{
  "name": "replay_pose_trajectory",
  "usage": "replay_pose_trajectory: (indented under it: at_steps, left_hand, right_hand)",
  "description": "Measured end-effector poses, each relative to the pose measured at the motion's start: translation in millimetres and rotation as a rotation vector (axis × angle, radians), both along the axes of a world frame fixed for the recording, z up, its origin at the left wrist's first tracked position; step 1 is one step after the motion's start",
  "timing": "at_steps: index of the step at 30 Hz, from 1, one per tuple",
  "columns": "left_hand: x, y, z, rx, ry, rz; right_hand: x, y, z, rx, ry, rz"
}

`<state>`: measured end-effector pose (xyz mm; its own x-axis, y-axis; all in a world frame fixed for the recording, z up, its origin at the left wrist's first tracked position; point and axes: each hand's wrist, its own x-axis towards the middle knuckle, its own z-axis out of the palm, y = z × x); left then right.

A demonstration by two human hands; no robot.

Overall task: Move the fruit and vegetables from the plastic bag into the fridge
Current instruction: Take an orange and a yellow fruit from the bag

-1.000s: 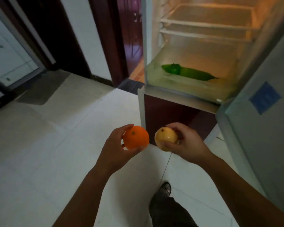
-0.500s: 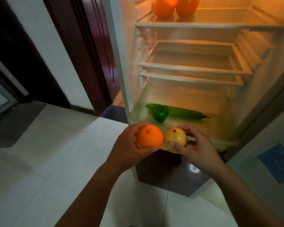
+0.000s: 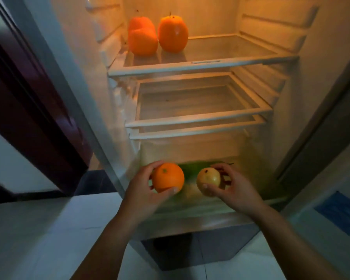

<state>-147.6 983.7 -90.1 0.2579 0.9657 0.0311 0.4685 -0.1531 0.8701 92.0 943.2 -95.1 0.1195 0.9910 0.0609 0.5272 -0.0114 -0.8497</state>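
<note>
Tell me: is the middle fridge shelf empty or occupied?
Empty. The middle shelf shows only bare glass; the orange fruits stand on the top shelf above.

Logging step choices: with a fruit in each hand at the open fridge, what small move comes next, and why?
Probably lift the left hand with its orange to the top shelf: orange fruits sit there with bare space beside them, while the bottom drawer holds green vegetables. The right hand grips a yellow fruit.
</note>
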Motion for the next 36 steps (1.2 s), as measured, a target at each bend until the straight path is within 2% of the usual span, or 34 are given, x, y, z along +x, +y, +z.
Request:
replay_pose_trajectory:
  at_steps: [5,13,21,36]
  left_hand:
    - [5.6,29.9,-15.4,-0.034,0.025,0.004]
    - [30.6,43.3,-51.2,-0.093,-0.014,0.109]
    - [33.9,46.4,-72.7,-0.144,-0.068,0.213]
    - [33.0,56.9,-61.5,-0.128,-0.071,0.139]
  right_hand:
    - [9.3,34.3,-18.6,-0.091,-0.082,0.004]
    - [18.0,77.5,-55.4,-0.082,-0.370,0.262]
    - [25.9,109.8,-73.8,-0.220,-0.577,0.441]
    - [27.9,105.5,-68.7,-0.252,-0.487,0.363]
